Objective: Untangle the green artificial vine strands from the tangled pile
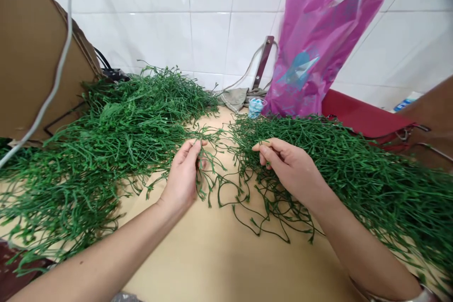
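Observation:
Two heaps of thin green plastic sprigs lie on a tan table (219, 255). The left heap (106, 146) is the larger; the right heap (354, 170) spreads toward the right edge. My left hand (182, 177) pinches a few green stems (208, 170) between thumb and fingers near the table's middle. At the inner edge of the right heap, my right hand (290, 167) has its fingers curled and closed on stems. Loose sprigs (262, 217) trail on the table between and below my hands.
A brown cardboard box (31, 52) stands at the back left with a grey cable (53, 85) across it. A pink plastic bag (314, 47) leans on the white tiled wall. A red case (361, 115) lies at the back right.

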The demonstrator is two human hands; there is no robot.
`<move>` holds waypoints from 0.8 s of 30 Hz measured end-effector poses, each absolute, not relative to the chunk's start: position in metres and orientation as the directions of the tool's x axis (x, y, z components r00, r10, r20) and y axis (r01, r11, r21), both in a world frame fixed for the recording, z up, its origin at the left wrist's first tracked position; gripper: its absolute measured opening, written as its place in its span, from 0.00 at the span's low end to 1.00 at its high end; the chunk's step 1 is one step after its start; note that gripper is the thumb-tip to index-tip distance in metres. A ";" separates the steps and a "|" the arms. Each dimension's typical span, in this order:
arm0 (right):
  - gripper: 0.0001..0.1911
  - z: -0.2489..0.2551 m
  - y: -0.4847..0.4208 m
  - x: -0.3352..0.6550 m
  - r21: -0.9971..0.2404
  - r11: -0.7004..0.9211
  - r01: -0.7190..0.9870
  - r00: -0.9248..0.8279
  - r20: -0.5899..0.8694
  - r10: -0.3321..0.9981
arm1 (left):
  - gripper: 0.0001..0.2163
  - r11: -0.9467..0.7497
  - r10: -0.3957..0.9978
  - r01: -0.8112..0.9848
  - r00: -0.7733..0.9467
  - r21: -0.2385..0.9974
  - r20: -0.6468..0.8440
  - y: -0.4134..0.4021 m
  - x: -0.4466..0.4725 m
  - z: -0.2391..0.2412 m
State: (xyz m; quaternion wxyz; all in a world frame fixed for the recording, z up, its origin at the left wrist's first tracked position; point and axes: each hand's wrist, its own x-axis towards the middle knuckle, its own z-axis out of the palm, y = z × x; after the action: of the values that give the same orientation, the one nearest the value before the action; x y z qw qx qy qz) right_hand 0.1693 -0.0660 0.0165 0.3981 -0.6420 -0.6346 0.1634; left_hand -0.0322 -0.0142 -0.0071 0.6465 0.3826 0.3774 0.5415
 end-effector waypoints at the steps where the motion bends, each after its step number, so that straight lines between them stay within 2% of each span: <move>1: 0.16 0.017 -0.067 0.168 -0.739 0.121 0.662 0.144 0.284 0.948 | 0.08 0.133 0.988 -0.414 0.122 0.901 -0.089 -0.013 -0.033 -0.007; 4: 0.17 0.018 -0.069 0.161 -0.818 0.100 0.567 0.134 0.211 0.968 | 0.09 0.125 0.985 -0.387 0.156 0.914 -0.068 -0.014 -0.033 -0.008; 9: 0.16 0.017 -0.072 0.143 -0.927 0.032 0.374 0.026 0.045 0.999 | 0.09 0.098 0.939 -0.302 0.343 0.948 0.012 -0.020 -0.032 -0.016; 12: 0.17 0.014 -0.073 0.133 -0.902 0.022 0.430 -0.013 0.018 1.000 | 0.07 0.075 0.895 -0.265 0.443 0.961 0.053 -0.022 -0.031 -0.017; 16: 0.16 0.007 -0.072 0.126 -0.838 0.096 0.538 -0.055 0.079 0.995 | 0.08 0.129 0.839 -0.236 0.544 0.963 0.021 -0.024 -0.029 -0.015; 24: 0.16 0.000 -0.075 0.124 -0.724 0.145 0.674 -0.075 0.128 0.989 | 0.11 0.097 0.860 -0.148 0.510 0.984 -0.008 -0.022 -0.027 -0.020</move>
State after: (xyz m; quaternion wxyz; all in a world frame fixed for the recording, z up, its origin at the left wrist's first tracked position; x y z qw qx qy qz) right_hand 0.1239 -0.0746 -0.0003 0.3133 -0.6037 -0.6887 0.2513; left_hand -0.0272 -0.0221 -0.0197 0.6680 0.5556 0.3203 0.3775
